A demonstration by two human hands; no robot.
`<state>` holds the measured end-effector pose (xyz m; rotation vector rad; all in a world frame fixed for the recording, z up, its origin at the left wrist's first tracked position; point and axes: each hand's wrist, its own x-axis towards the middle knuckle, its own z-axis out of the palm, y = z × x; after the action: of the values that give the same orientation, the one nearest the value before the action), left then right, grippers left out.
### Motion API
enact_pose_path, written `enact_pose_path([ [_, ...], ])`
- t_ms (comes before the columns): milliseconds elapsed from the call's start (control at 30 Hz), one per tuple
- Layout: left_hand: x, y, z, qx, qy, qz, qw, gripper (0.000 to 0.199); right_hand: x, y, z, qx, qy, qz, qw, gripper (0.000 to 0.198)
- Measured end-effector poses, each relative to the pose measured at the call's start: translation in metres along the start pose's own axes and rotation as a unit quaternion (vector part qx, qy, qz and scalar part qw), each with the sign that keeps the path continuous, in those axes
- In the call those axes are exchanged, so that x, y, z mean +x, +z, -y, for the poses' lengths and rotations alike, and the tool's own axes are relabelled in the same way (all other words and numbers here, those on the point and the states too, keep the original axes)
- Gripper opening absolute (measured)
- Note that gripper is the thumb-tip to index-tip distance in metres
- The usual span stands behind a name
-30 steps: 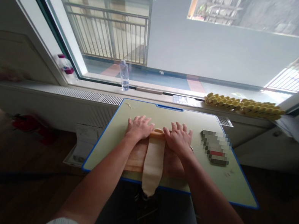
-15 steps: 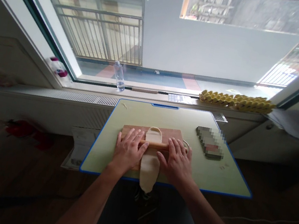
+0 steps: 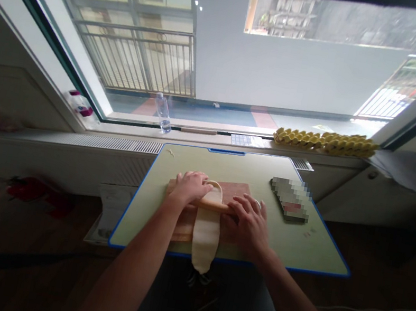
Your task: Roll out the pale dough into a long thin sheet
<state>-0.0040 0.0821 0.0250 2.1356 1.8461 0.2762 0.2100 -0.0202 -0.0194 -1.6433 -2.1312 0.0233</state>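
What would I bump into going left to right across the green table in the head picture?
Tiny pale scraps, left grip, pale dough strip, right grip, dark pixelated slab. The rolling pin lies across the dough strip, so it's skipped.

Board (image 3: pixel 237 190) on table (image 3: pixel 307 253), dough (image 3: pixel 205 238) running front to back over it, near end past table's near edge. Pin (image 3: pixel 215 207) crosswise on dough, right hand (image 3: pixel 248 217) at its right end, left hand (image 3: pixel 190 185) by dough's far end; phone (image 3: pixel 289 199) right of board. On sill (image 3: pixel 126 131) behind: bottle (image 3: pixel 163 114) left, egg trays (image 3: pixel 327 141) right.
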Motion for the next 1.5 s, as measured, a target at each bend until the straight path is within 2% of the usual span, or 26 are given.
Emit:
enact_pose_path([
  [67, 0.012, 0.000, -0.003, -0.004, 0.015, 0.030, 0.999, 0.037, -0.004, 0.004, -0.002, -0.002, -0.001, -0.019, 1.000, 0.025],
  [167, 0.020, 0.000, -0.005, -0.044, 0.030, 0.036, 0.998, 0.026, -0.009, 0.006, -0.003, -0.001, -0.008, -0.040, 0.999, 0.024],
  [400, 0.016, -0.014, -0.009, -0.201, 0.099, 0.036, 0.974, 0.015, -0.011, 0.001, -0.004, 0.051, -0.043, -0.056, 0.996, 0.024],
  [533, 0.010, -0.024, -0.013, -0.283, 0.107, 0.035, 0.952, 0.014, -0.013, 0.003, -0.005, 0.074, -0.051, -0.066, 0.994, 0.024],
  [667, -0.002, -0.042, -0.019, -0.361, 0.118, 0.013, 0.925, 0.017, -0.016, 0.006, -0.006, 0.087, -0.046, -0.090, 0.991, 0.023],
  [800, -0.006, -0.065, -0.023, -0.432, 0.131, -0.058, 0.890, 0.022, -0.018, 0.007, -0.007, 0.112, -0.049, -0.145, 0.982, 0.020],
  [900, 0.010, -0.073, -0.019, -0.480, 0.089, -0.120, 0.864, 0.027, -0.018, 0.009, -0.009, 0.123, -0.069, -0.198, 0.970, 0.019],
  [967, 0.028, -0.072, -0.012, -0.493, 0.049, -0.140, 0.857, 0.028, -0.018, 0.010, -0.010, 0.114, -0.074, -0.203, 0.970, 0.019],
  [1067, 0.055, -0.059, 0.003, -0.470, -0.022, -0.140, 0.871, 0.019, -0.017, 0.012, -0.011, 0.081, -0.060, -0.189, 0.977, 0.017],
  [1167, 0.065, -0.044, 0.022, -0.436, -0.115, -0.158, 0.878, 0.017, -0.017, 0.013, -0.011, 0.066, -0.048, -0.184, 0.980, 0.016],
  [1300, 0.037, -0.037, 0.049, -0.488, -0.156, -0.178, 0.840, 0.029, -0.018, 0.013, -0.010, 0.055, -0.025, -0.187, 0.980, 0.018],
  [1400, -0.003, -0.040, 0.065, -0.519, -0.181, -0.196, 0.812, 0.034, -0.019, 0.013, -0.011, 0.042, -0.016, -0.184, 0.982, 0.021],
  [1500, -0.047, -0.036, 0.075, -0.537, -0.215, -0.175, 0.797, 0.035, -0.019, 0.014, -0.012, 0.035, -0.005, -0.171, 0.985, 0.024],
])
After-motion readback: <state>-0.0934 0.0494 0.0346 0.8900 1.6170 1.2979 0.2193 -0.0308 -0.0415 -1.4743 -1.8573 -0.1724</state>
